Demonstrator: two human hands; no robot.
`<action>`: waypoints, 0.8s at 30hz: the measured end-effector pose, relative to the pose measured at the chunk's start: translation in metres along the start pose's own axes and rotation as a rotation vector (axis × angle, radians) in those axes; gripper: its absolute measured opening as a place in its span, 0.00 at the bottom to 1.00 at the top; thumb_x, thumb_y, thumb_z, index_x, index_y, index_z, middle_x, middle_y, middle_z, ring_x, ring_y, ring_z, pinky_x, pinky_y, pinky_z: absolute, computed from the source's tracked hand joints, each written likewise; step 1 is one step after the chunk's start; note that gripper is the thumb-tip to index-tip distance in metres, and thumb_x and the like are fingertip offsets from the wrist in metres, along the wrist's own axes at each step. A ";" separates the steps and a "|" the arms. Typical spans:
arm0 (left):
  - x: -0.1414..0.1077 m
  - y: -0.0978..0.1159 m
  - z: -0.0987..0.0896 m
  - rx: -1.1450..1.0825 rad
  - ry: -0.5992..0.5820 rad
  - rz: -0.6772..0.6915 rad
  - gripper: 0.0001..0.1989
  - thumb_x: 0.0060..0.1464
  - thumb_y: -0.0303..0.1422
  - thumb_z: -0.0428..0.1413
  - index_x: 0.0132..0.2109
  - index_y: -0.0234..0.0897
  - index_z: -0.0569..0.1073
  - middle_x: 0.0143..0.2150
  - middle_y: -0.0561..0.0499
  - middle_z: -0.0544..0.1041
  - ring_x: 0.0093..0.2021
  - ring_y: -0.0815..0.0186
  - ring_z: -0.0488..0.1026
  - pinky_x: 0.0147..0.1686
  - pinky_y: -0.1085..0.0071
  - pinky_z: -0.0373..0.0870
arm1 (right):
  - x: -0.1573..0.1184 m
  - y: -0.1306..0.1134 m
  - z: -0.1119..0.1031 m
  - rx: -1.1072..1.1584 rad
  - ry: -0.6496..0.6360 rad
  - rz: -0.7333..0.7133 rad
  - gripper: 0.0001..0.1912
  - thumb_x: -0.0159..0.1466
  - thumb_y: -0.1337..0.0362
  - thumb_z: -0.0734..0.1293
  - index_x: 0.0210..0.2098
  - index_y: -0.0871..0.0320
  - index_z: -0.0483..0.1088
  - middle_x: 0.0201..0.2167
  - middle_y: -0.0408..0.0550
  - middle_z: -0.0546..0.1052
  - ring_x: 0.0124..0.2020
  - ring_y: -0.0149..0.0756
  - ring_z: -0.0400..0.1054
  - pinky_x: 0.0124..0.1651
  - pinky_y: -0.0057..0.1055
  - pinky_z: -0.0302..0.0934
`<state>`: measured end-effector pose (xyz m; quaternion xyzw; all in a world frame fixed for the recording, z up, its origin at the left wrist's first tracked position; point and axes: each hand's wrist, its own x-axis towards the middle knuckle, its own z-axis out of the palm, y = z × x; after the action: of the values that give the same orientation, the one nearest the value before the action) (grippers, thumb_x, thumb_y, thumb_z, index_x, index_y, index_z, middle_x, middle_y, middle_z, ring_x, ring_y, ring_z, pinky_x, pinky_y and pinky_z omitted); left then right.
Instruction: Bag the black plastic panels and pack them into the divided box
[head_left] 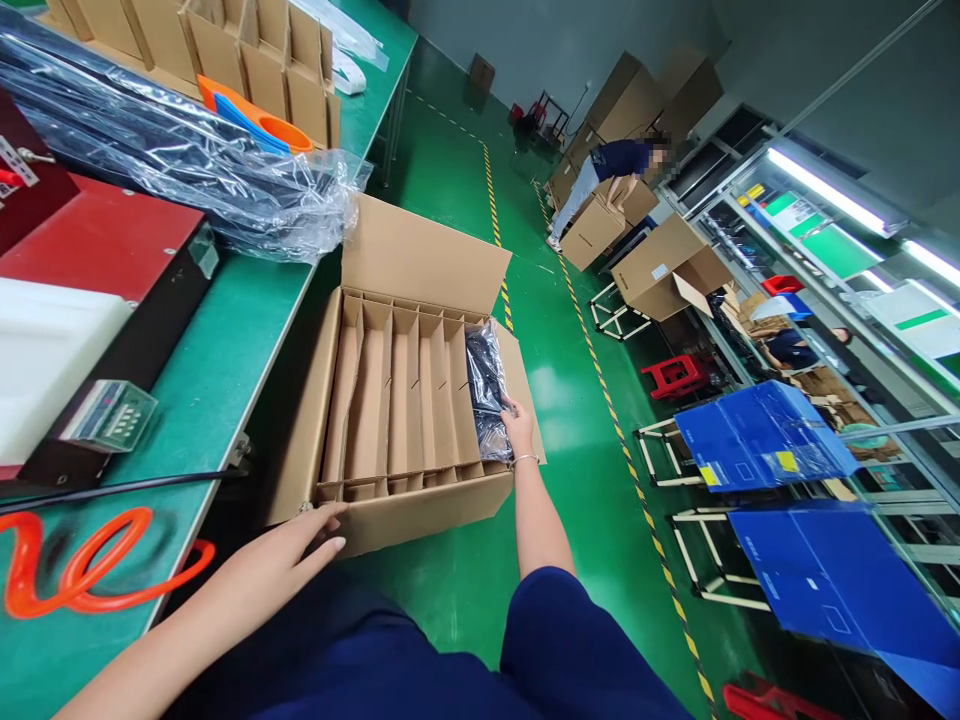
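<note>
An open cardboard box (427, 515) with upright cardboard dividers (390, 390) stands in front of me, beside the green workbench. In its rightmost slot lies a black item in a clear plastic bag (486, 365); its exact kind is hidden by the wrapping. My right hand (519, 428) reaches over the box's right side, fingers closed on the bagged black item. My left hand (304, 548) rests at the near left corner of the box, its fingers stretched out and holding nothing. The other visible slots show only bare cardboard.
On the green workbench (247, 330) at left lie bagged black items (172, 150), orange and blue tape-dispenser-like loops (259, 120), a red machine (97, 240) and a coiled orange hose (97, 570). A co-worker (611, 170) bends over cartons. Blue boxes (765, 430) stand right.
</note>
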<state>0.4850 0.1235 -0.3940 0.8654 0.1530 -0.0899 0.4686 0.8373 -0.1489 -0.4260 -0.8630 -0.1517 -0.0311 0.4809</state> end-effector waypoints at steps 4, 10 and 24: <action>-0.001 0.000 -0.001 0.007 0.008 0.009 0.29 0.56 0.49 0.48 0.58 0.37 0.73 0.50 0.43 0.81 0.51 0.53 0.78 0.52 0.61 0.74 | -0.001 -0.003 -0.002 0.008 -0.001 0.010 0.21 0.54 0.67 0.63 0.46 0.61 0.76 0.49 0.53 0.80 0.53 0.43 0.72 0.60 0.40 0.62; -0.002 0.005 -0.004 0.011 -0.017 -0.015 0.32 0.55 0.50 0.47 0.58 0.35 0.73 0.51 0.42 0.80 0.53 0.52 0.77 0.54 0.59 0.73 | -0.001 -0.005 -0.002 0.040 -0.016 0.022 0.22 0.54 0.67 0.63 0.48 0.64 0.76 0.49 0.55 0.80 0.53 0.44 0.73 0.60 0.39 0.63; -0.005 0.012 -0.008 0.027 -0.008 -0.017 0.30 0.53 0.49 0.47 0.55 0.36 0.75 0.52 0.43 0.80 0.52 0.52 0.78 0.54 0.60 0.74 | -0.001 -0.002 -0.001 0.038 0.004 0.022 0.22 0.53 0.67 0.63 0.46 0.62 0.77 0.48 0.54 0.80 0.50 0.45 0.74 0.57 0.40 0.65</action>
<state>0.4843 0.1227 -0.3785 0.8700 0.1575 -0.0994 0.4565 0.8357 -0.1488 -0.4237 -0.8554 -0.1416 -0.0248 0.4976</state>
